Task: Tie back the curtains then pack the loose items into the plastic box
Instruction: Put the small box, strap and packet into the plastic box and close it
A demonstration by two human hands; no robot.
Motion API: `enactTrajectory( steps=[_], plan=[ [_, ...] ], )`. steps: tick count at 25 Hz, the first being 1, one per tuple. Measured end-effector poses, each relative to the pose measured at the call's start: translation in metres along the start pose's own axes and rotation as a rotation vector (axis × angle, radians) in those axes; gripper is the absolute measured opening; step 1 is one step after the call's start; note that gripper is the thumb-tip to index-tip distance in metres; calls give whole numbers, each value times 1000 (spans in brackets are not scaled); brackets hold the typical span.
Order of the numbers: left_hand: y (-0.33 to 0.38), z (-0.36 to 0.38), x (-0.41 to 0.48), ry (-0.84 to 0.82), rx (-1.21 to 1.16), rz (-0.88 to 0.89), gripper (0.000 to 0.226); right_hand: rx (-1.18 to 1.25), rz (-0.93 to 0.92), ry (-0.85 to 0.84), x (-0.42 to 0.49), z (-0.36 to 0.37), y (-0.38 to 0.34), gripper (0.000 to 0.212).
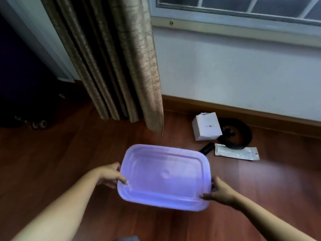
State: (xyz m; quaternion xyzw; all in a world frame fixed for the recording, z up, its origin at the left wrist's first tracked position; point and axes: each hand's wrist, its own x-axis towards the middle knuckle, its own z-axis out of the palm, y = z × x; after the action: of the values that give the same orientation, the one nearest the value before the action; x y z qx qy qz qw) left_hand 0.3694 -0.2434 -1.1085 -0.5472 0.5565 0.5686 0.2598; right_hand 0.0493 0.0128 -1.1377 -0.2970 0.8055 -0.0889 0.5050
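Observation:
A pale purple plastic box (165, 176) with its lid on is held above the wooden floor, slightly blurred. My left hand (111, 174) grips its left edge, thumb on top. My right hand (219, 192) grips its right near corner. The beige curtain (121, 58) hangs gathered in folds at the left of the window. Loose items lie on the floor beyond the box: a white carton (206, 126), a coiled black cable (238, 133), a clear packet (237, 152) and a black object (207, 148) partly hidden behind the box.
The window frame (225, 16) and white wall run along the back with a wooden skirting board (260, 115). A dark area with a few small objects (36, 123) lies at the far left. Wooden floor (52, 162) surrounds the box.

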Motion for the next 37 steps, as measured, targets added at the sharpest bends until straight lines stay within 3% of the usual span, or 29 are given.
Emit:
enactTrajectory(
  steps=[6, 10, 13, 16, 18, 19, 22, 25, 27, 32, 37],
  plan=[
    [47, 56, 10, -134, 139, 103, 64, 181, 80, 134, -41, -10, 85, 104],
    [81, 93, 23, -209, 221, 204, 60, 264, 137, 242, -66, -29, 114, 65],
    [93, 114, 23, -208, 326, 219, 47, 325, 125, 265, -71, -31, 135, 58],
    [97, 125, 20, -184, 415, 136, 55, 310, 51, 298, -75, -24, 146, 54],
    [100, 125, 19, -107, 465, 112, 78, 314, 11, 290, -72, -26, 146, 55],
    [103, 125, 22, 14, 546, 146, 88, 336, 1, 292, -69, -25, 147, 58],
    [117, 131, 28, 411, 620, 305, 82, 414, -29, 287, -67, -22, 143, 67],
    [131, 135, 25, 426, 568, 277, 56, 419, -77, 301, -71, -19, 142, 72],
    [131, 132, 25, 435, 614, 254, 51, 385, -77, 306, -71, -20, 140, 72],
    [121, 136, 30, 540, 547, 361, 54, 310, -90, 322, -63, -13, 141, 71],
    [127, 143, 33, 584, 427, 406, 55, 468, -76, 294, -63, -13, 142, 69]
  ],
)
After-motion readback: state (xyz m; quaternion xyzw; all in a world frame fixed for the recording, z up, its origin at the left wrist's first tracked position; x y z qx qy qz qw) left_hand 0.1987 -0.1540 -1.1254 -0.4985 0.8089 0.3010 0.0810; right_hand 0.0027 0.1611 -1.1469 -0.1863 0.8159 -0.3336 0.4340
